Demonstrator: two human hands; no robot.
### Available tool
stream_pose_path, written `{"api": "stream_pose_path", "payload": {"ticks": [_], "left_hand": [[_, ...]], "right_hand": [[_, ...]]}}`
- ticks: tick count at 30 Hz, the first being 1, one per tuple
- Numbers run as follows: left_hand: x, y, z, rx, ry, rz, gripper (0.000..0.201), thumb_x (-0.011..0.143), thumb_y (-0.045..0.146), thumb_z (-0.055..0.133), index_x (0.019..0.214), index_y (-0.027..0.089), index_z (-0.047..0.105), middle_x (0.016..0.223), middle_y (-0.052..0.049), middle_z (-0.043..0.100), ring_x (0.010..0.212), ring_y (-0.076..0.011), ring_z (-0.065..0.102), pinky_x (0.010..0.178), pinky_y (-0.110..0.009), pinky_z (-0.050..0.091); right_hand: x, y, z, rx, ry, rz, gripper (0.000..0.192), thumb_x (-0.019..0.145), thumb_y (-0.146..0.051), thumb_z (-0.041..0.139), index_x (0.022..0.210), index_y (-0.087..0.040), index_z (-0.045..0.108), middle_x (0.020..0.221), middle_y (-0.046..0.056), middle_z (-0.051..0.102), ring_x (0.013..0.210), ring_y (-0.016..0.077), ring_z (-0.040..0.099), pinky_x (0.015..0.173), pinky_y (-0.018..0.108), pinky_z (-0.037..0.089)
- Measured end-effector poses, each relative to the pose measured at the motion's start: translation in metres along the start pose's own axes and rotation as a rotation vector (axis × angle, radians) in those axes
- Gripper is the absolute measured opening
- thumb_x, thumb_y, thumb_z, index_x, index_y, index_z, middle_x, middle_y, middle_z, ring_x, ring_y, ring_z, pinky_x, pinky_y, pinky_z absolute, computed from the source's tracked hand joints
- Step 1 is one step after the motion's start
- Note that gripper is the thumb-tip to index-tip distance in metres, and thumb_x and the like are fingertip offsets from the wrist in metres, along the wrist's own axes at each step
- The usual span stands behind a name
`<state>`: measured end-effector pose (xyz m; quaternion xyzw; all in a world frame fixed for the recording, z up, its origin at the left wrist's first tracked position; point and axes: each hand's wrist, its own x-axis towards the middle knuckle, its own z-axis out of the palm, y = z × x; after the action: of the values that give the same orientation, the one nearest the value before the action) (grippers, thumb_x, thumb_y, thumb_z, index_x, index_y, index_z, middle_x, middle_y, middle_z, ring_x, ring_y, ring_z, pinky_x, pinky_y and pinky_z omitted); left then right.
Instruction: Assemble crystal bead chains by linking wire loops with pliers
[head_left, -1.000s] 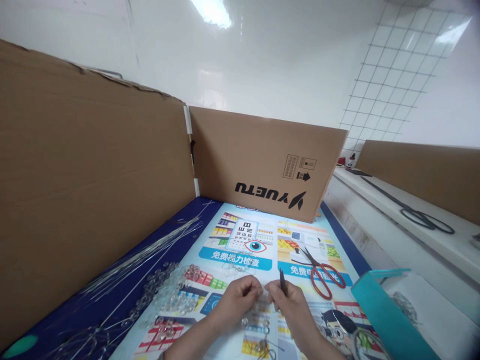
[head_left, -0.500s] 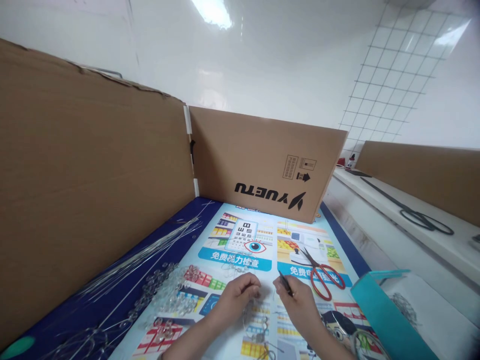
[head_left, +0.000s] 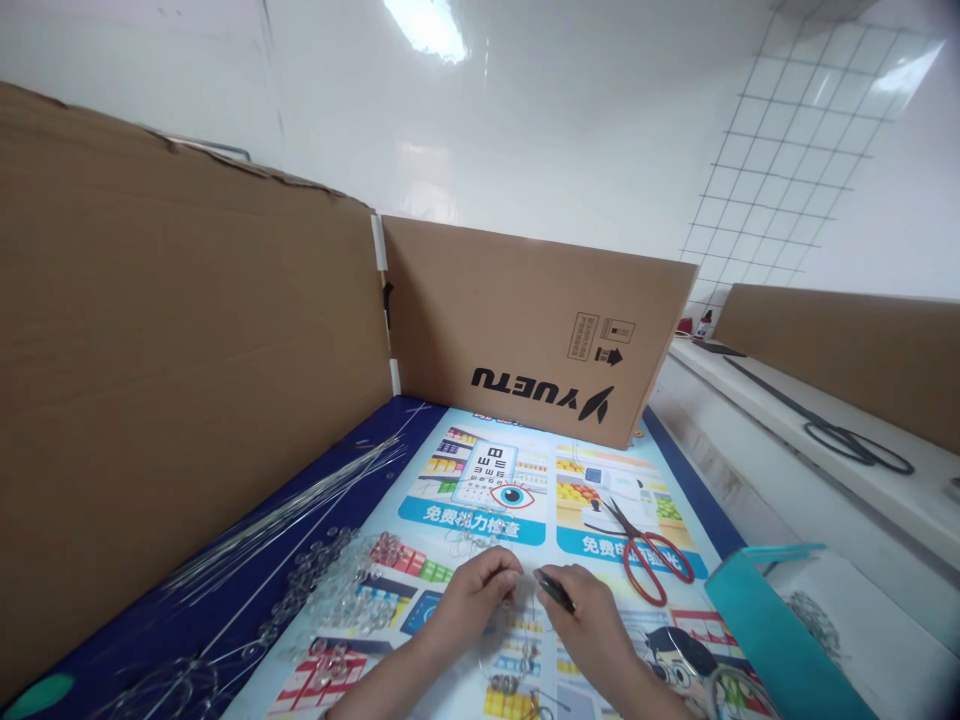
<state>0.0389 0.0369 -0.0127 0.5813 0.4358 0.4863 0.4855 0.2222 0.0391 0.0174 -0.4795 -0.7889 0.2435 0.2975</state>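
Pinching a small clear piece too tiny to identify, the left hand [head_left: 472,598] sits fingers curled, just beside the right hand [head_left: 592,620]. Right hand closed around dark tweezers [head_left: 553,590], tips pointing toward the left fingers. Red scissors [head_left: 645,555] lie just beyond the right hand; clear beads [head_left: 345,590] lie left of the left hand.

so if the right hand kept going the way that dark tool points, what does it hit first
The right hand holds a thin dark tool whose tip aims left, toward the left hand. It would probably meet the left hand's fingertips first, or the small clear piece pinched there; the depth between them is hard to judge.
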Motion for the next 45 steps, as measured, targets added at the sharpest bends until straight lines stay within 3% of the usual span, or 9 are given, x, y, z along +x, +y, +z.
{"api": "stream_pose_path", "payload": {"ticks": [18,29,45], "left_hand": [[-0.002,-0.002,0.012,-0.155,-0.028,-0.077,0.015,0.081,0.027,0.052,0.072,0.016,0.055,0.057,0.004,0.046,0.052,-0.0106,0.039,0.05,-0.022,0.03],[-0.006,0.001,0.015,-0.142,-0.003,-0.08,0.013,0.082,0.024,0.049,0.073,0.016,0.055,0.057,0.005,0.045,0.054,-0.011,0.039,0.053,-0.022,0.03],[-0.008,-0.002,0.017,-0.129,0.043,-0.108,0.012,0.08,0.025,0.052,0.072,0.017,0.056,0.058,0.005,0.044,0.055,-0.0111,0.037,0.052,-0.022,0.028]], "right_hand": [[-0.004,-0.004,0.01,0.201,0.123,-0.066,0.017,0.082,-0.028,0.056,0.068,-0.018,0.058,0.067,0.0,0.052,0.064,0.0137,0.049,0.06,0.023,0.037],[-0.006,-0.007,0.007,0.211,0.176,-0.052,0.02,0.085,-0.03,0.053,0.069,-0.018,0.056,0.066,-0.001,0.05,0.063,0.0127,0.047,0.06,0.023,0.038],[-0.007,0.002,0.015,0.049,0.162,-0.284,0.008,0.081,-0.017,0.055,0.074,-0.019,0.057,0.068,0.001,0.055,0.067,0.0154,0.05,0.063,0.027,0.037]]}}
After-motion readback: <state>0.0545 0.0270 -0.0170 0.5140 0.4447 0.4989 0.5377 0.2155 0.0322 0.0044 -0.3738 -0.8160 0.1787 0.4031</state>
